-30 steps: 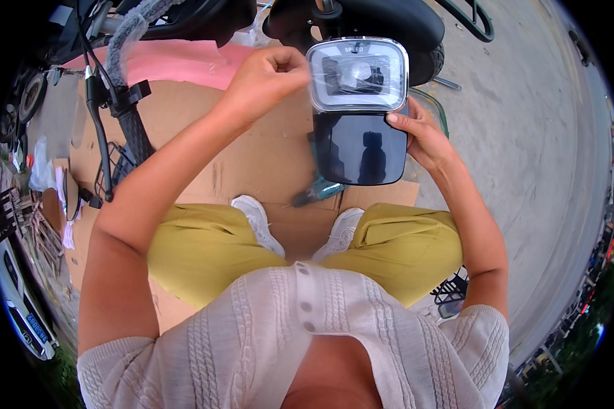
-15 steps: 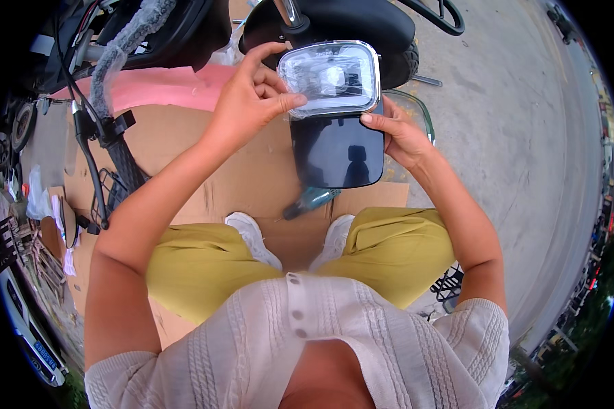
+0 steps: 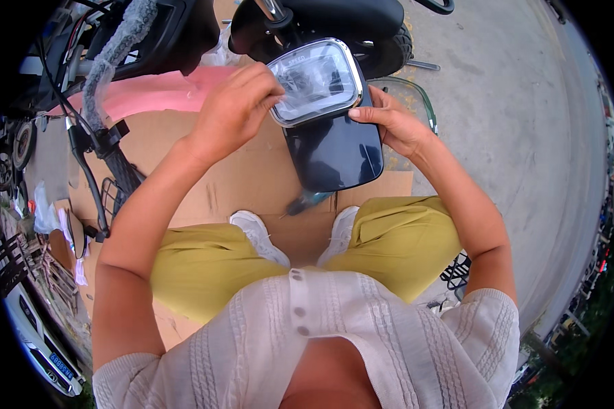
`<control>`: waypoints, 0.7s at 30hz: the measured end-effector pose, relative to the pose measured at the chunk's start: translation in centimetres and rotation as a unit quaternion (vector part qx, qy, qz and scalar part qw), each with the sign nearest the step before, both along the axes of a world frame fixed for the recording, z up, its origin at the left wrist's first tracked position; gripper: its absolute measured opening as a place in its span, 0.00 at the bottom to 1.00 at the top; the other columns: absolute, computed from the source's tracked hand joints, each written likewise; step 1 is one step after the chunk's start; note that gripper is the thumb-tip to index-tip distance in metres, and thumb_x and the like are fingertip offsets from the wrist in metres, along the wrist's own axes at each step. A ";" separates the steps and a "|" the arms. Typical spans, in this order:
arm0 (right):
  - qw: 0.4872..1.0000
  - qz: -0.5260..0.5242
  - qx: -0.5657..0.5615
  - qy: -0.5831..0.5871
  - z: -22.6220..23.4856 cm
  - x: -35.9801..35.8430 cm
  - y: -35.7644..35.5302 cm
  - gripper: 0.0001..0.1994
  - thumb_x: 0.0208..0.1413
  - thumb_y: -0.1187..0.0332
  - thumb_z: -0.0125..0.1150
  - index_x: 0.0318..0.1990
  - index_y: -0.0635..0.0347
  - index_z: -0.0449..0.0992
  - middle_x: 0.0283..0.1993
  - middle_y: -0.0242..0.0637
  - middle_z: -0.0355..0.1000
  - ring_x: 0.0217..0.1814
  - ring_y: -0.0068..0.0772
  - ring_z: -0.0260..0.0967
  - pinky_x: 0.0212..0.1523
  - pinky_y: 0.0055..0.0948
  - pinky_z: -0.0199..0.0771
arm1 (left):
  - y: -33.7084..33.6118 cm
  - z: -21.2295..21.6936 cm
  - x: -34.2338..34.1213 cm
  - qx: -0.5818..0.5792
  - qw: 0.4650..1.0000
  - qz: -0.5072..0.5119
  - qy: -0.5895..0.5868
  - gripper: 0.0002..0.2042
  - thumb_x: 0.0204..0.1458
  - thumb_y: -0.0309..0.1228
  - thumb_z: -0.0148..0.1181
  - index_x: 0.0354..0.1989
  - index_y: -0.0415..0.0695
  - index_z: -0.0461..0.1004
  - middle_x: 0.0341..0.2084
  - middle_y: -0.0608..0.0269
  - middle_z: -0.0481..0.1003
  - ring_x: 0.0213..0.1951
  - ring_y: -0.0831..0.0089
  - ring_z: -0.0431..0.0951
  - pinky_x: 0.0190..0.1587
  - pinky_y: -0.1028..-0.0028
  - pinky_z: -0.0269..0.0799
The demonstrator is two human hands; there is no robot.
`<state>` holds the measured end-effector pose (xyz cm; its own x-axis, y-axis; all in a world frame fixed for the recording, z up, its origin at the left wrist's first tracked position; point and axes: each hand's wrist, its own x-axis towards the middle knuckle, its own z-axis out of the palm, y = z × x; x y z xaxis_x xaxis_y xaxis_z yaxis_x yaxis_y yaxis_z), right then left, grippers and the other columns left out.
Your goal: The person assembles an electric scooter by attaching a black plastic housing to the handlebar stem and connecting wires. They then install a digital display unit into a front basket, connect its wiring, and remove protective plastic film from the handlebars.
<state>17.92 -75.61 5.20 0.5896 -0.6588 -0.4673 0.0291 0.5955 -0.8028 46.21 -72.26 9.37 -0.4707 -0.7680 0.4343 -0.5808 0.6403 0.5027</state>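
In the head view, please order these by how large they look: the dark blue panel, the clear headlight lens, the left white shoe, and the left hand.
1. Dark blue panel
2. Clear headlight lens
3. Left hand, close to the lens in size, so this order is unsure
4. Left white shoe

Left hand (image 3: 235, 109) and right hand (image 3: 397, 126) gripping headlight panel (image 3: 324, 112), cardboard (image 3: 245, 180) beneath

Single head-worn fisheye, left of a pair; it looked steeply down past the chest onto the lap and cardboard (image 3: 252, 177) on the ground; close range, both forearms entered from the lower edge; edges bent toward the rim; no second view supplied.
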 end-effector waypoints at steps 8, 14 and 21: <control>0.999 0.029 0.019 -0.029 0.3 0.6 0.0 0.26 0.51 0.70 0.65 0.56 0.65 0.64 0.50 0.36 0.71 0.49 0.25 0.71 0.49 0.25 0.74 | 0.0 1.2 -1.1 0.034 0.992 0.040 0.118 0.06 0.46 0.14 0.59 0.31 0.36 0.72 0.27 0.60 0.71 0.30 0.70 0.71 0.33 0.77 0.67; 0.999 0.025 0.032 -0.012 0.9 0.7 0.0 0.25 0.51 0.70 0.65 0.56 0.65 0.65 0.48 0.35 0.72 0.48 0.24 0.71 0.48 0.25 0.74 | 0.1 2.1 -1.6 0.037 0.989 0.048 0.134 0.06 0.45 0.14 0.59 0.31 0.36 0.73 0.28 0.60 0.71 0.30 0.71 0.71 0.34 0.77 0.68; 0.998 0.032 0.054 -0.008 0.8 1.0 0.2 0.24 0.51 0.71 0.65 0.56 0.65 0.66 0.48 0.36 0.72 0.47 0.24 0.72 0.47 0.24 0.75 | 0.4 2.8 -1.8 0.029 0.988 0.036 0.146 0.05 0.46 0.14 0.59 0.31 0.36 0.73 0.29 0.60 0.71 0.31 0.71 0.71 0.35 0.77 0.68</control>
